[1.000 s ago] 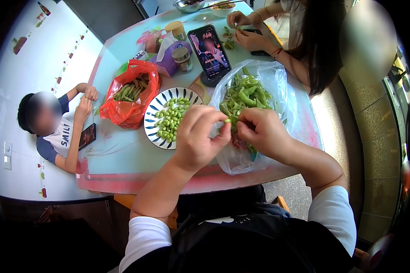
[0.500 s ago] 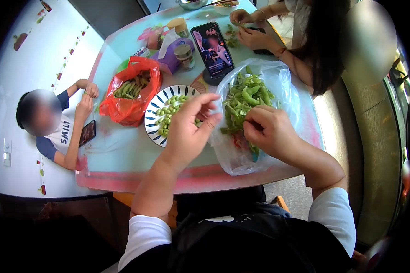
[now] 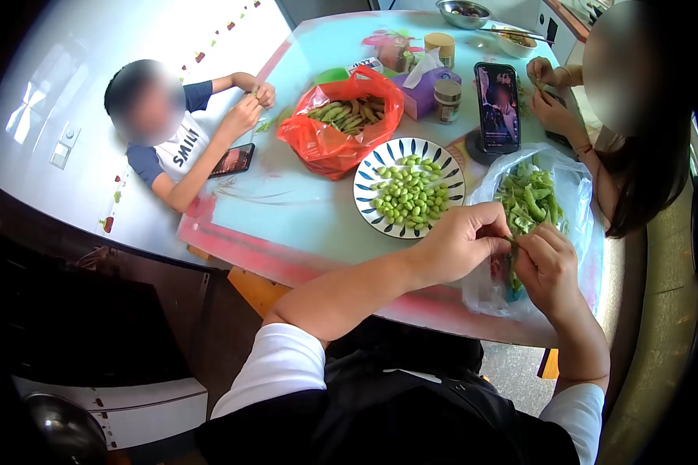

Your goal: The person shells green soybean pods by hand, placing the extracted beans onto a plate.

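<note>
Since the head camera is the only view, everything's from up top looking down at the table (image 3: 310,236). Both hands are close together at the near right: the left hand (image 3: 459,244) and the right hand (image 3: 551,267) each have thumb and fingers pinched on a small green pod (image 3: 513,249), mostly hidden by the fingers. That's right over the near part of a clear plastic bag (image 3: 485,301) with a heap of green pods (image 3: 532,200) in it.

Just left of that bag is a striped-rim plate (image 3: 367,200) with loose green beans (image 3: 408,198) on it. Farther left and a bit farther back, a red plastic bag (image 3: 326,157) sits open with browner pods (image 3: 353,116) inside. Behind the plate you've got a phone (image 3: 499,112) propped upright, a purple tissue box (image 3: 417,94) and a lidded jar (image 3: 447,102). Way at the far end there's a metal bowl (image 3: 463,13).

Two other people are at the table, one on the left with hands (image 3: 248,108) together near another phone (image 3: 233,160), one on the far right, hands (image 3: 549,107) raised by the clear bag's far side.
</note>
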### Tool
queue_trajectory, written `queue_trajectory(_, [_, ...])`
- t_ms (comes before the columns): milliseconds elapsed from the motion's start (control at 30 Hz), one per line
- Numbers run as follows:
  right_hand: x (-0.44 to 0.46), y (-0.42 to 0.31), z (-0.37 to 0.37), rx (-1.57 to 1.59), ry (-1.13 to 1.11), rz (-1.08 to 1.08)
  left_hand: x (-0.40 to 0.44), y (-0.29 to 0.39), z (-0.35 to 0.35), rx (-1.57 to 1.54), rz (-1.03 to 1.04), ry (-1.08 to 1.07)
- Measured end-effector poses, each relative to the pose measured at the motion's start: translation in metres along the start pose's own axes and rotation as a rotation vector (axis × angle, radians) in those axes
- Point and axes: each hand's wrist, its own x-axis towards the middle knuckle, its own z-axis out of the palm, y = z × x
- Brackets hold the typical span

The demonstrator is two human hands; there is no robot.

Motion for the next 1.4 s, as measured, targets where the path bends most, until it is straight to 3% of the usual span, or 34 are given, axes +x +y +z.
queue_trajectory(100, [-0.003, -0.001, -0.002, 0.163, -0.09, 0.262, 0.001, 0.001, -0.001, 0.097, 0.123, -0.002])
queue_trajectory(233, [0.001, 0.002, -0.004, 0.683, -0.175, 0.579, 0.002, 0.001, 0.005, 0.221, 0.308, 0.072])
queue_trajectory(300, [0.006, -0.007, -0.008, 0.54, -0.151, 0.554, 0.003, -0.007, 0.002, 0.299, 0.389, 0.086])
queue_trajectory(367, [0.001, 0.003, 0.005, 0.066, 0.115, 0.092, 0.001, -0.003, 0.006, 0.04, 0.165, 0.1])
queue_trajectory(467, [0.002, 0.009, 0.005, -0.114, 0.144, -0.126, 0.004, -0.002, 0.002, -0.176, -0.067, 0.084])
queue_trajectory(667, [0.0, 0.008, 0.006, -0.095, 0.156, -0.082, 0.004, 0.005, 0.005, -0.134, -0.077, 0.082])
queue_trajectory(833, [-0.001, 0.006, 0.003, 0.104, 0.11, 0.163, 0.003, 0.003, 0.008, -0.103, -0.069, 0.095])
queue_trajectory(967, [0.002, 0.001, -0.003, 0.354, 0.017, 0.444, 0.003, -0.007, 0.012, 0.066, 0.142, 0.157])
queue_trajectory(1033, [0.001, 0.0, -0.002, 0.354, 0.012, 0.446, 0.002, -0.007, 0.011, 0.166, 0.2, 0.167])
queue_trajectory(1133, [0.001, 0.001, -0.002, 0.325, -0.012, 0.438, 0.007, 0.013, 0.008, 0.851, 0.613, 0.203])
queue_trajectory(1267, [-0.001, 0.002, 0.002, 0.362, 0.024, 0.409, 0.01, 0.007, 0.004, 1.021, 0.799, 0.193])
queue_trajectory(1400, [0.0, -0.001, -0.005, 0.326, 0.012, 0.397, 0.007, 0.012, 0.009, 0.838, 0.719, 0.212])
